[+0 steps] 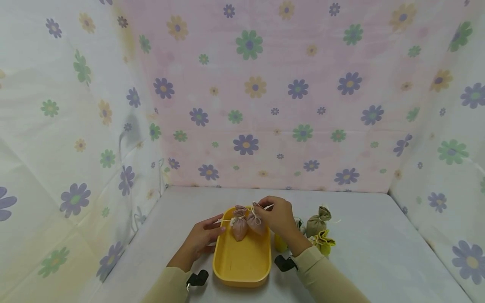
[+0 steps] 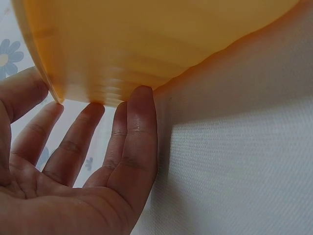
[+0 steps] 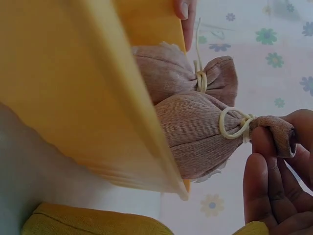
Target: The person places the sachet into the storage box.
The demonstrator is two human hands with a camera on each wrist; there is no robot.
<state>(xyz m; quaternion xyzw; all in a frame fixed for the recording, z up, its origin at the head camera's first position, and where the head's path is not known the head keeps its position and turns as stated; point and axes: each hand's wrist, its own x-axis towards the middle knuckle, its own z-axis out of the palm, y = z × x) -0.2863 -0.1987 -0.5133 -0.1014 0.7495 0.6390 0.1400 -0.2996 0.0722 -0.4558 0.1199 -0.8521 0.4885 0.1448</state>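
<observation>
My right hand pinches the gathered neck of a small dusty-pink drawstring pouch, tied with a cream cord. A second pink pouch lies beside it at the far end of a yellow tray. Both pouches' tied necks stick out past the tray's rim in the right wrist view. At the tray's left side, my left hand holds the edge, thumb over the rim. Its other fingers reach along the outer wall, as the left wrist view shows.
Right of the tray stand an olive-green tied pouch and a yellow pouch, with another yellow thing partly behind my right arm. Flower-printed cloth walls the white table at the back and sides.
</observation>
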